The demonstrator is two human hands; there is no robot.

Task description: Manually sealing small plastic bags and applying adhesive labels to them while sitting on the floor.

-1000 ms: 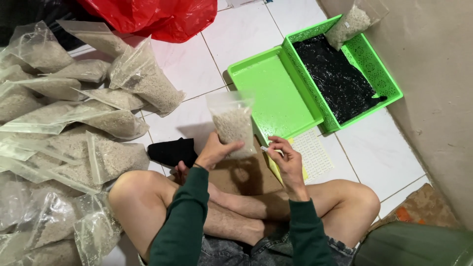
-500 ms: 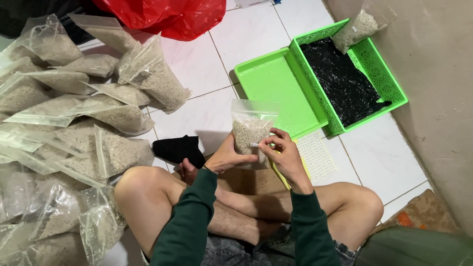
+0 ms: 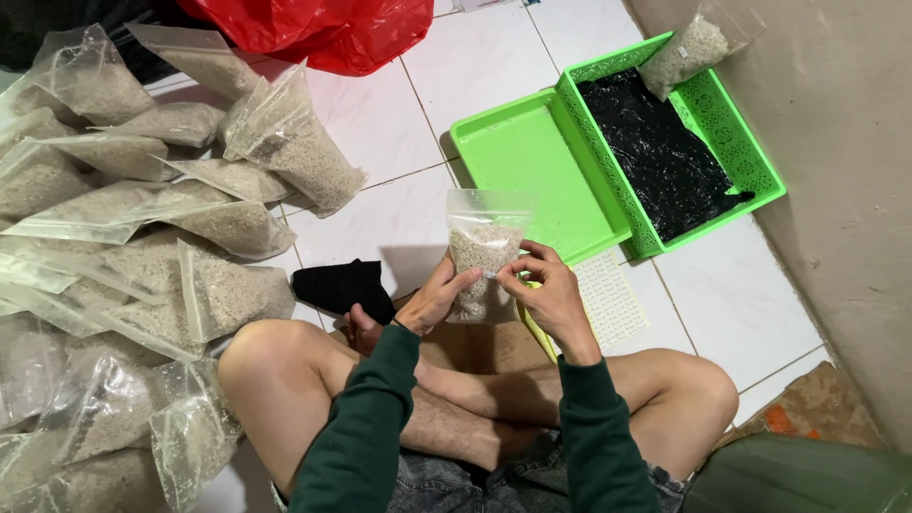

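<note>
I sit cross-legged on a white tiled floor. My left hand [image 3: 432,299] grips the left side of a clear plastic bag of pale grains [image 3: 483,249] and holds it upright in front of me. My right hand [image 3: 549,290] touches the bag's right side, fingertips pinched at its front near a small white sticker. The bag's top stands open above the grains. Just past the bag lies a flat green tray [image 3: 532,171].
Several filled clear grain bags [image 3: 142,237] are heaped on my left. A green basket with black lining [image 3: 674,152] stands beside the tray, one grain bag [image 3: 689,47] leaning on it. A black cloth [image 3: 342,285], white sticker sheet [image 3: 608,299], red plastic bag [image 3: 323,28] and the wall at right surround me.
The bag came lower and closer to me. My right hand moved from the sticker sheet by my knee up to the bag's front.
</note>
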